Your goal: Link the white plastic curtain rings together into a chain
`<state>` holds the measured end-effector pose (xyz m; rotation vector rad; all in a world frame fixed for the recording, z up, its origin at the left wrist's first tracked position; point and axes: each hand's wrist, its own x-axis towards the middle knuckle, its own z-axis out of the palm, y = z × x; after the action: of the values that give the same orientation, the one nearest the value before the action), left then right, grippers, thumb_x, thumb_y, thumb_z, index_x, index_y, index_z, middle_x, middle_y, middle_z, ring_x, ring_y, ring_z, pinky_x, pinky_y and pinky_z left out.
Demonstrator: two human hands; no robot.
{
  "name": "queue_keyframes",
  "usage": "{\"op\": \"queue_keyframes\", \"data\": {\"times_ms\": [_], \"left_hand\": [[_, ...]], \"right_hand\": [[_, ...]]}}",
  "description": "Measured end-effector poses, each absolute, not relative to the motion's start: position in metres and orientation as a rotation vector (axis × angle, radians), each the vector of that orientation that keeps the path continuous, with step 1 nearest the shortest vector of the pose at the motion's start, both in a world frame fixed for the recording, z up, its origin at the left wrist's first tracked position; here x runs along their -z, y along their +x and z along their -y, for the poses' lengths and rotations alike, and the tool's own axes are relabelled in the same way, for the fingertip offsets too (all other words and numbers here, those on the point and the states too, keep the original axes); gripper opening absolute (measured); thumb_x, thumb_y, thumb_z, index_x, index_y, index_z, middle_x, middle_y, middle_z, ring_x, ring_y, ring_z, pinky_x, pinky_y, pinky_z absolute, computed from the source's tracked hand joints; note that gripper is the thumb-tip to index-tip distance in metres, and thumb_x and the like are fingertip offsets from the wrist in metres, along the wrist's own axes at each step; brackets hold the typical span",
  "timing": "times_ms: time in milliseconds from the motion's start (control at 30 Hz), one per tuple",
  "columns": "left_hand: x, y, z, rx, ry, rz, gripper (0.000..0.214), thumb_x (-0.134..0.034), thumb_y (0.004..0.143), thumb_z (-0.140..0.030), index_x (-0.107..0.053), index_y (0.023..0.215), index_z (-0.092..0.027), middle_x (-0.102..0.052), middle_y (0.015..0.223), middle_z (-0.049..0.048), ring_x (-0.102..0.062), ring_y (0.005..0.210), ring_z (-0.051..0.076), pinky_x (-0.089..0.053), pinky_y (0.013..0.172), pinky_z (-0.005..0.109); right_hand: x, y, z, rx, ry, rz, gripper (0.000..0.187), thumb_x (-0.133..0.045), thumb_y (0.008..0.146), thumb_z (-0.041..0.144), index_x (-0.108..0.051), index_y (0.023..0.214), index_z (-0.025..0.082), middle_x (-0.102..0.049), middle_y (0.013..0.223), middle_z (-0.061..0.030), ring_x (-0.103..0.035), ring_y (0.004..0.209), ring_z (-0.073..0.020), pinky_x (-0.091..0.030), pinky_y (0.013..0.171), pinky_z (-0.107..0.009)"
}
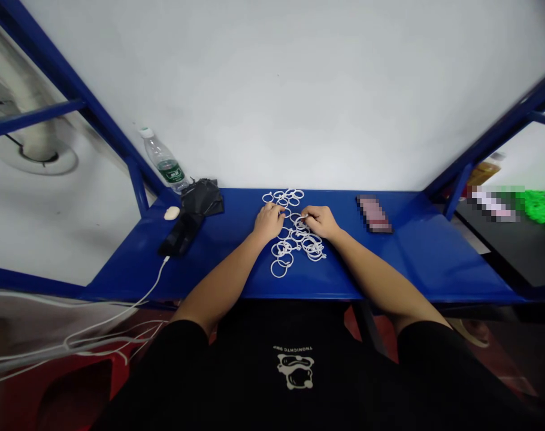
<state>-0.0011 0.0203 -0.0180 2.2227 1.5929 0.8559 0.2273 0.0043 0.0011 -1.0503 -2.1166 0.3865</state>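
Several thin white plastic rings with small eyelets, like curtain rings (279, 268), lie in a loose, partly overlapping band on the blue tabletop, running from the back edge toward the front. My left hand (268, 222) rests at the left side of the band, its fingers curled with the tips at a white ring (285, 214). Opposite it, my right hand (323, 222) pinches another white ring (301, 222) between thumb and fingers. The fingertips partly cover both rings. More rings (315, 248) overlap just below my right hand.
The blue table (227, 263) meets a white wall. At the left stand a plastic bottle (167, 164), a black crumpled bag (205, 197), a dark device (181, 234) on a white cable (158, 275) and a pale rounded object (172, 213). A blurred-out phone-shaped item (374, 214) lies right.
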Motion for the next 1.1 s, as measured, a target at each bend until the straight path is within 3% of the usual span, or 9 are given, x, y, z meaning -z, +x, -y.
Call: {"op": "queue_keyframes", "data": {"times_ms": [200,367,500,600,733,867,1000,1100], "left_hand": [[0.016,-0.003,-0.020,-0.861,2.189,-1.688,0.040,-0.062,0.099,-0.020,-0.065,0.139,-0.026,-0.069,0.141,0.0129,-0.057,0.128,0.038,-0.044,0.110,0.055],[0.017,-0.002,-0.022,-0.809,2.186,-1.729,0.030,-0.065,0.099,-0.026,-0.071,0.128,-0.028,-0.069,0.142,0.0122,-0.055,0.131,0.040,-0.039,0.110,0.060],[0.017,-0.002,-0.025,-0.817,2.118,-1.778,0.020,-0.075,0.094,-0.033,-0.075,0.112,-0.026,-0.070,0.140,0.0127,-0.055,0.134,0.042,-0.039,0.111,0.061],[0.016,-0.001,-0.027,-0.909,2.016,-1.715,0.014,-0.077,0.091,-0.026,-0.074,0.104,-0.026,-0.077,0.125,0.0086,-0.063,0.127,0.036,-0.041,0.112,0.057],[0.013,0.004,-0.026,-1.137,1.828,-1.437,0.014,-0.070,0.095,-0.020,-0.071,0.108,-0.023,-0.081,0.103,0.0044,-0.075,0.100,0.023,-0.055,0.098,0.040],[0.006,0.010,-0.014,-1.280,1.866,-1.319,0.016,-0.075,0.092,-0.022,-0.072,0.107,-0.022,-0.080,0.100,0.0047,-0.076,0.094,0.021,-0.059,0.092,0.036],[0.003,0.015,-0.005,-1.293,1.924,-1.212,0.019,-0.076,0.090,-0.020,-0.075,0.109,-0.022,-0.080,0.106,0.0064,-0.075,0.096,0.020,-0.060,0.094,0.037],[0.006,0.017,-0.008,-1.332,1.784,-1.038,0.016,-0.073,0.091,-0.019,-0.074,0.107,-0.019,-0.080,0.108,0.0081,-0.076,0.099,0.020,-0.060,0.097,0.037]], "right_hand": [[-0.001,0.227,-0.004,-0.381,-0.982,2.137,0.025,-0.050,0.083,0.020,-0.075,0.084,0.020,-0.077,0.081,-0.0045,-0.069,0.072,-0.0202,-0.052,0.074,-0.031],[0.000,0.226,-0.003,-0.401,-0.994,2.144,0.036,-0.051,0.093,0.023,-0.080,0.113,0.019,-0.081,0.088,-0.0041,-0.071,0.071,-0.0189,-0.053,0.073,-0.031],[-0.001,0.225,-0.002,-0.365,-0.950,2.171,0.032,-0.053,0.096,0.027,-0.083,0.107,0.022,-0.082,0.101,-0.0063,-0.076,0.090,-0.0216,-0.057,0.085,-0.034],[0.000,0.224,-0.003,-0.298,-0.946,2.142,0.029,-0.054,0.096,0.026,-0.082,0.103,0.022,-0.081,0.102,-0.0071,-0.075,0.094,-0.0231,-0.058,0.089,-0.037],[0.002,0.223,-0.004,-0.295,-1.051,2.074,0.029,-0.059,0.098,0.033,-0.078,0.117,0.022,-0.080,0.100,-0.0072,-0.069,0.074,-0.0199,-0.056,0.077,-0.036],[0.002,0.223,-0.003,-0.386,-1.087,2.030,0.050,-0.070,0.095,0.049,-0.067,0.138,0.022,-0.080,0.102,-0.0057,-0.062,0.061,-0.0154,-0.052,0.065,-0.031],[0.003,0.223,-0.004,-0.320,-1.062,2.100,0.039,-0.061,0.102,0.055,-0.077,0.113,0.022,-0.078,0.089,-0.0065,-0.066,0.070,-0.0189,-0.050,0.069,-0.031],[0.003,0.222,-0.004,-0.316,-1.061,2.112,0.046,-0.053,0.106,0.059,-0.077,0.099,0.021,-0.076,0.083,-0.0071,-0.067,0.073,-0.0205,-0.048,0.070,-0.031]]}}
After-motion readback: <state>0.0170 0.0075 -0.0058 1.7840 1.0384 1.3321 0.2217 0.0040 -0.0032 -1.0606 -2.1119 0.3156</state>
